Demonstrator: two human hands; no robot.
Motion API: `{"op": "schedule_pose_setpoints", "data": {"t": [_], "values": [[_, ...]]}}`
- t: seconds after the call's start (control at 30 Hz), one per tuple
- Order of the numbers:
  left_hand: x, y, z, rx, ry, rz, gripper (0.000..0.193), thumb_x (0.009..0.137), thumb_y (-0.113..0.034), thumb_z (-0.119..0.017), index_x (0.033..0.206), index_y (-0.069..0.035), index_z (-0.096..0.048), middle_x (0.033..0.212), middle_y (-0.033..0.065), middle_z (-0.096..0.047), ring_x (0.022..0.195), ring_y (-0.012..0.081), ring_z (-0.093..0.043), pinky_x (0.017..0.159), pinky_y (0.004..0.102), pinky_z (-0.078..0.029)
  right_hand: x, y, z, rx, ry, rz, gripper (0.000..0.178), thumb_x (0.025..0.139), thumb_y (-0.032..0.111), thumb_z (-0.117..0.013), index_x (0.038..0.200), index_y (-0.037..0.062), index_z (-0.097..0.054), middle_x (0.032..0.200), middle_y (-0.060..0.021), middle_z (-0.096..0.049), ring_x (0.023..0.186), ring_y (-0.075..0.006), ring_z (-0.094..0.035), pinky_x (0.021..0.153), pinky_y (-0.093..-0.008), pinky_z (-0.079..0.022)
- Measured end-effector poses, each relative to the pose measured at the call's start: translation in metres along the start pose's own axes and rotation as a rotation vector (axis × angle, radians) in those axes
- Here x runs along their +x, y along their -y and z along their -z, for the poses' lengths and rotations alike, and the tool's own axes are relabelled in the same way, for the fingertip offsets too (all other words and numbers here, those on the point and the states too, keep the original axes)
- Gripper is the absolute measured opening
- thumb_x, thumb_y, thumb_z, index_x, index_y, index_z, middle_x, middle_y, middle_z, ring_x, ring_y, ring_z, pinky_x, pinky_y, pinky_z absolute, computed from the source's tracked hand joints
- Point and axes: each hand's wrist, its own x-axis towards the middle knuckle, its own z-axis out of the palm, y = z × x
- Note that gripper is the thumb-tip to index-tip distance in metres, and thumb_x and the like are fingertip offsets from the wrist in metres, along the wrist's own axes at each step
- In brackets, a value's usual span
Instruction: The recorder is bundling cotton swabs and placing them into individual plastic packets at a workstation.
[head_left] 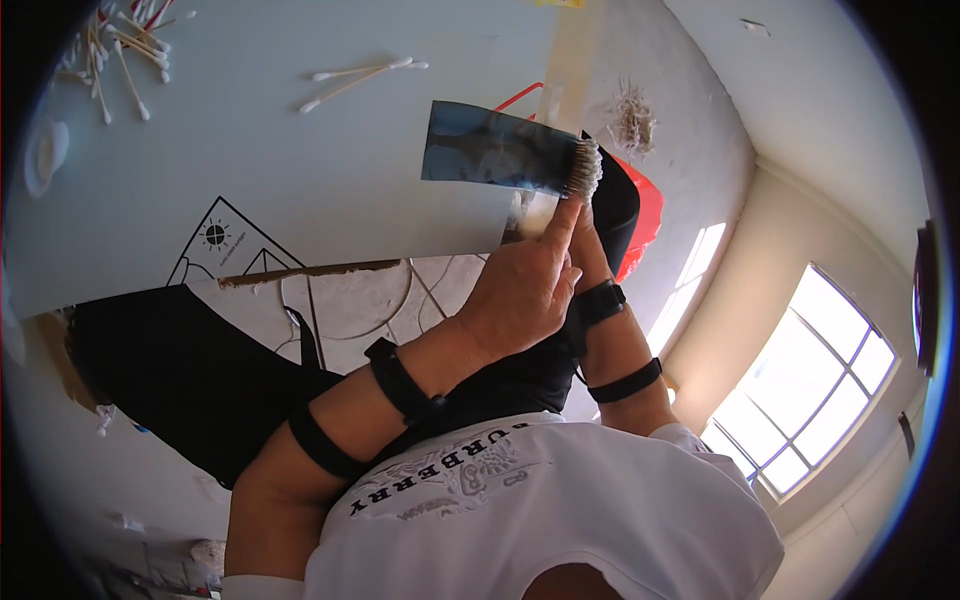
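A dark blue see-through plastic sleeve lies lengthwise over the table's right part. Out of its right end stands a tight bundle of cotton swabs, their white tips facing right. My left hand reaches up from below, its index finger stretched out to the lower edge of the bundle. Its thumb stands apart, and the other fingers are curled and partly hidden. My right hand is at the same end of the sleeve, closed on it from below. Most of its fingers are hidden behind the swabs and my left hand.
Several loose swabs lie heaped at the table's far left, near a small white round piece. More swabs lie in the middle of the white table. A swab pile and a red bag are beyond the right edge.
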Motion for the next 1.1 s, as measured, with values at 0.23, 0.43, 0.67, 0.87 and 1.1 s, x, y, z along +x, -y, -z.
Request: {"op": "schedule_pose_setpoints", "data": {"t": [0.23,0.43,0.67,0.87,1.1], "values": [[0.008,0.009,0.009,-0.021,-0.098,0.067,0.041,0.088,0.002,-0.057,0.128,0.003,-0.047,0.072,0.0119,-0.061,0.064,0.0241,-0.061,0.063,0.0333,-0.049,0.026,-0.004,0.031,-0.009,0.152,0.069,0.060,0.098,0.052,-0.046,0.123,-0.0018,-0.055,0.112,-0.0181,-0.065,0.099,-0.0312,-0.065,0.090,-0.0420,-0.054],[0.018,0.014,0.013,-0.111,-0.121,0.087,0.033,0.088,0.003,-0.060,0.120,0.001,-0.050,0.071,0.0073,-0.059,0.060,0.0148,-0.057,0.059,0.0283,-0.048,0.027,-0.008,0.030,0.283,0.367,-0.057,0.060,0.098,0.052,-0.048,0.124,-0.0025,-0.054,0.112,-0.0194,-0.064,0.099,-0.0329,-0.064,0.092,-0.0441,-0.053],[0.024,0.012,0.012,-0.106,-0.095,0.115,0.025,0.088,0.003,-0.061,0.113,0.002,-0.055,0.068,0.0041,-0.058,0.057,0.0108,-0.056,0.055,0.0259,-0.048,0.050,-0.024,0.053,0.221,0.261,-0.010,0.060,0.098,0.052,-0.048,0.124,-0.0021,-0.054,0.112,-0.0187,-0.064,0.100,-0.0321,-0.064,0.092,-0.0436,-0.052],[0.027,0.013,0.006,-0.073,-0.126,0.066,0.025,0.088,0.004,-0.060,0.113,0.002,-0.055,0.069,0.0059,-0.059,0.057,0.0128,-0.058,0.056,0.0268,-0.049,0.050,-0.022,0.057,-0.031,0.086,0.091,0.062,0.095,0.054,-0.052,0.121,-0.0016,-0.056,0.110,-0.0160,-0.066,0.098,-0.0285,-0.065,0.088,-0.0407,-0.055],[0.034,0.018,0.009,-0.075,-0.173,0.032,0.031,0.087,0.005,-0.060,0.117,0.003,-0.051,0.076,0.0088,-0.062,0.063,0.0157,-0.062,0.060,0.0279,-0.052,-0.020,0.005,-0.025,0.111,-0.205,-0.098,0.058,0.096,0.053,-0.050,0.118,-0.0002,-0.057,0.107,-0.0151,-0.066,0.095,-0.0287,-0.066,0.085,-0.0399,-0.056]]}}
